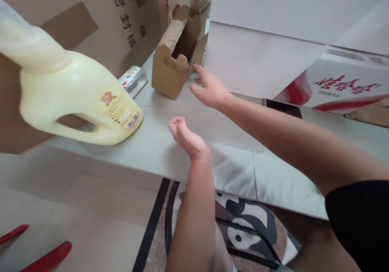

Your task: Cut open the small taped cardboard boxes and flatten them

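Observation:
My right hand [209, 87] reaches in from the right, its fingers stretched out and apart, holding nothing. Its fingertips are close to the brown cardboard box [170, 73]; I cannot tell if they touch it. This box has an opened top with wavy-edged flaps and stands on the pale covered surface [154, 138]. Nearer to me, my left hand [188, 138] hovers over that surface, fingers curled together with no object visible in them. To the left is a large pale yellow plastic bottle [82, 77] with a handle hole and a printed label.
Behind the bottle rises a big printed carton [121, 4]. A small clear-wrapped pack [133, 79] lies between bottle and box. White panels [258, 57] and a red-and-white carton [343, 81] stand at the right. Below are a panda-patterned mat [243, 223] and red objects [48, 258].

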Motion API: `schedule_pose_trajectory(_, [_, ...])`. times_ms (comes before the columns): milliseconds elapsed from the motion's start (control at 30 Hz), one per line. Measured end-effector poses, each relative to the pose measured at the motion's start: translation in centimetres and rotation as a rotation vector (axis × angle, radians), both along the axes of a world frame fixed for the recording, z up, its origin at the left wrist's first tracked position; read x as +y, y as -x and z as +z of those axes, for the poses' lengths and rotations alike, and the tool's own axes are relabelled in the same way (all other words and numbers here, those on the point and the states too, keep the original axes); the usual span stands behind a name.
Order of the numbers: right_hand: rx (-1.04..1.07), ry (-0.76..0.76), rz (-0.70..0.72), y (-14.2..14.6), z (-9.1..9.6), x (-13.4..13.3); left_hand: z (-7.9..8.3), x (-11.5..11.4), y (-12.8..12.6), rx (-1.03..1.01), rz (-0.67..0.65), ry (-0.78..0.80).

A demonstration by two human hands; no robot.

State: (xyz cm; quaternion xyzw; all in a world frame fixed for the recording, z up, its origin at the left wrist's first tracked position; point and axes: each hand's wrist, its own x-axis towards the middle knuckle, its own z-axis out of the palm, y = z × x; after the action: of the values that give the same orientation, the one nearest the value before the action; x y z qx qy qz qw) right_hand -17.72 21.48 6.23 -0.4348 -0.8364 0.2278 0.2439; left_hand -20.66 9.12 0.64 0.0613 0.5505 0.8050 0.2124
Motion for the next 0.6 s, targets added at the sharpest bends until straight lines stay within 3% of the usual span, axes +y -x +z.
schedule_pose_trajectory(100, [0.28,0.032,-0.039,-6.7,-1.1,-3.8,0.2,-0.6,0.8,0.17,0.154,-0.002])
schedule_pose_trajectory(200, [0.494,-0.027,-0.121,-14.2,-1.8,-8.0,0.2,-0.9,0.8,0.253,0.168,-0.048])
schedule_pose_trajectory(300, [0.683,-0.09,-0.262,-21.1,-2.7,-11.9,-0.3,-0.7,-0.2,0.302,0.001,-0.072])
schedule_pose_trajectory(400, [0.813,-0.078,-0.346,-26.1,-4.0,-14.6,-1.1,-0.2,-2.3,0.454,-0.307,-0.111])
schedule_pose_trajectory(500, [0.816,-0.09,-0.36,-28.6,-5.3,-15.7,-1.7,0.5,-4.8,0.673,-0.534,-0.193])
schedule_pose_trajectory(600, [0.808,-0.082,-0.362,-29.2,-5.9,-15.9,-1.7,1.0,-6.7,0.788,-0.545,-0.273])
